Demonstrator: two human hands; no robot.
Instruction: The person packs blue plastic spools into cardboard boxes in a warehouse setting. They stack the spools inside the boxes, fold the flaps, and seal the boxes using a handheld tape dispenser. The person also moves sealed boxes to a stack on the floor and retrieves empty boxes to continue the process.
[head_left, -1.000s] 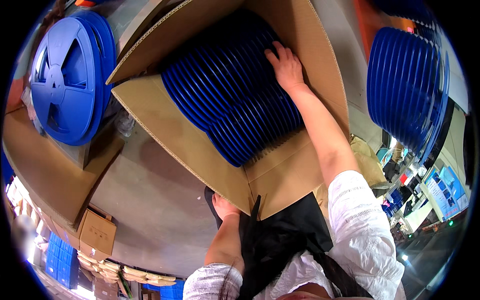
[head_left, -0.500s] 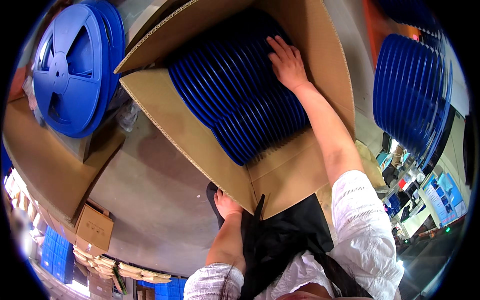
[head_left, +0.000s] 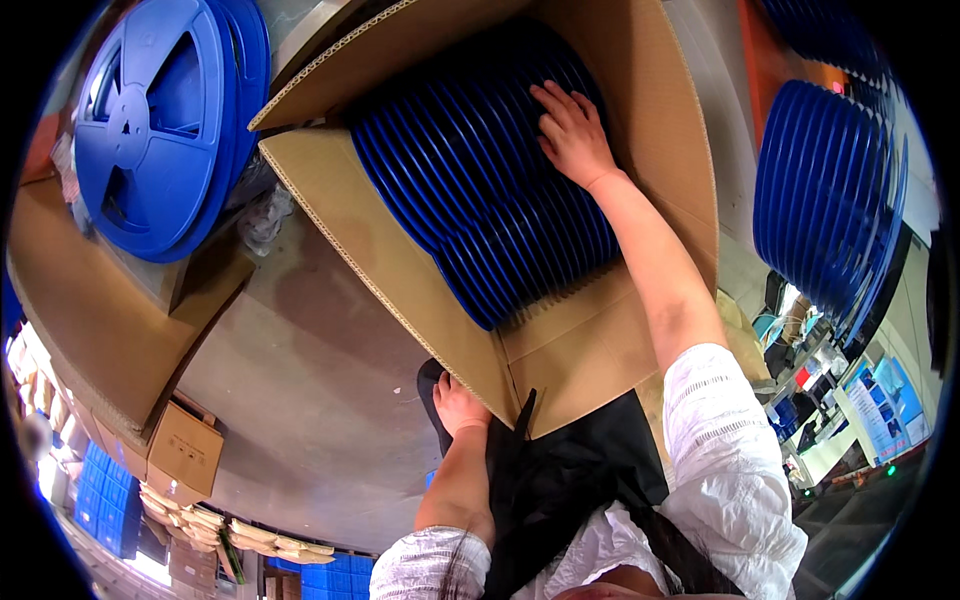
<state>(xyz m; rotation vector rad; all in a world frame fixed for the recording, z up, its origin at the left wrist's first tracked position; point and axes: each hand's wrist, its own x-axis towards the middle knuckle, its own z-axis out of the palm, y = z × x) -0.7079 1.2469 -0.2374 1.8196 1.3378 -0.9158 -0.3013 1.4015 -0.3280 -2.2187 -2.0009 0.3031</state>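
Observation:
An open cardboard box (head_left: 665, 120) leans in front of me, holding a tight row of blue plastic reels (head_left: 500, 225) that stand on edge. My right hand (head_left: 575, 140) reaches inside and rests on the rims near the box's right wall. Its fingers are extended and slightly spread, not wrapped round any reel. Low on the left, my left hand (head_left: 460, 405) is against the outside of the box, beside my knee in black cloth. The box edge hides part of its fingers, so their grip cannot be made out.
Large blue reels (head_left: 150, 130) stand at the left, by crumpled clear plastic (head_left: 265, 220) and a cardboard flap (head_left: 100, 330). Another row of blue reels (head_left: 825, 190) is at the right. A closed carton (head_left: 185, 450) sits at the lower left, on the grey floor (head_left: 310, 420).
The view has shifted slightly, so the box and left-hand reels appear a little farther right. My right hand stays on the reels; my left hand remains by the box.

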